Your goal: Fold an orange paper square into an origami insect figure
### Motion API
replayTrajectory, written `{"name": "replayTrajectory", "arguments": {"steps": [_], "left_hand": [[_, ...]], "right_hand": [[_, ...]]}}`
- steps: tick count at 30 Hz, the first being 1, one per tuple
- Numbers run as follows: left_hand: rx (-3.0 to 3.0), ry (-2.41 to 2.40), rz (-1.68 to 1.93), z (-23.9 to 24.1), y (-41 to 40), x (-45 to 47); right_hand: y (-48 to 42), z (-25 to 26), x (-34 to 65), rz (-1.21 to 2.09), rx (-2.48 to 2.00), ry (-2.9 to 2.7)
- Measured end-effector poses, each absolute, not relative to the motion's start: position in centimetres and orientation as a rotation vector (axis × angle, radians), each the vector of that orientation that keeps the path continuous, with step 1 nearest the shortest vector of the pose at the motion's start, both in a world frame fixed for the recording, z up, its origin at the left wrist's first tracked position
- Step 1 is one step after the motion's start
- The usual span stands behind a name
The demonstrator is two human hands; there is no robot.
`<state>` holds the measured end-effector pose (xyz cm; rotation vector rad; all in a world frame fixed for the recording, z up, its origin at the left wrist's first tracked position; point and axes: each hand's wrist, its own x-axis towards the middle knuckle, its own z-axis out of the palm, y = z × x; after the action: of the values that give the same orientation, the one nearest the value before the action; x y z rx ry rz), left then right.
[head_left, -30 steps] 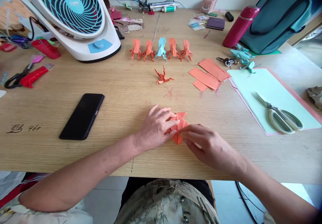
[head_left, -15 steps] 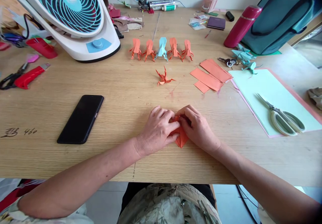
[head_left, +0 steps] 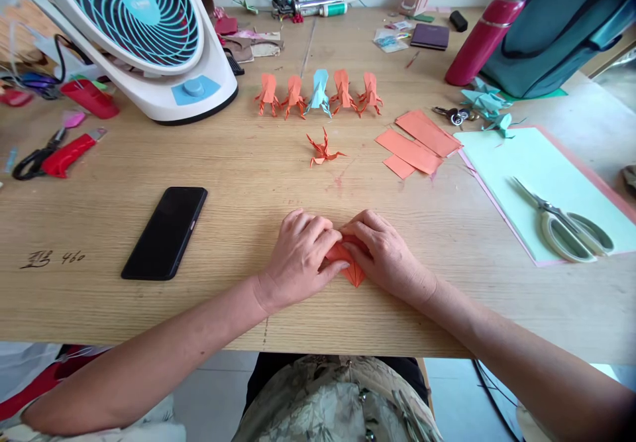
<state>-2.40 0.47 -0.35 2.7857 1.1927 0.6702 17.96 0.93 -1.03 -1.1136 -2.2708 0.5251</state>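
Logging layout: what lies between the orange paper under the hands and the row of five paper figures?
One small orange folded figure on the otherwise bare table, head view.

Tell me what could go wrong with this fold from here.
The left hand and right hand cover most of the orange paper, so a crease might land crooked unseen. Pressed on the smooth table, the paper may slip sideways.

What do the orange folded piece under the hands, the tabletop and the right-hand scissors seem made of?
The orange folded piece: thin matte paper, judging by its sharp creases. Pale tabletop: wood or wood-look laminate; grain lines, low sheen. Scissors: shiny grey metal blades; pale green handles, probably plastic.
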Motion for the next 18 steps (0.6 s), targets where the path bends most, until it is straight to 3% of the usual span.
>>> {"name": "replayTrajectory", "arguments": {"steps": [18], "left_hand": [[2.929, 1.142, 0.453, -0.1, 1.0, -3.6]], "right_hand": [[0.9, -1.2, 17.8, 0.48, -1.139, -2.25]]}}
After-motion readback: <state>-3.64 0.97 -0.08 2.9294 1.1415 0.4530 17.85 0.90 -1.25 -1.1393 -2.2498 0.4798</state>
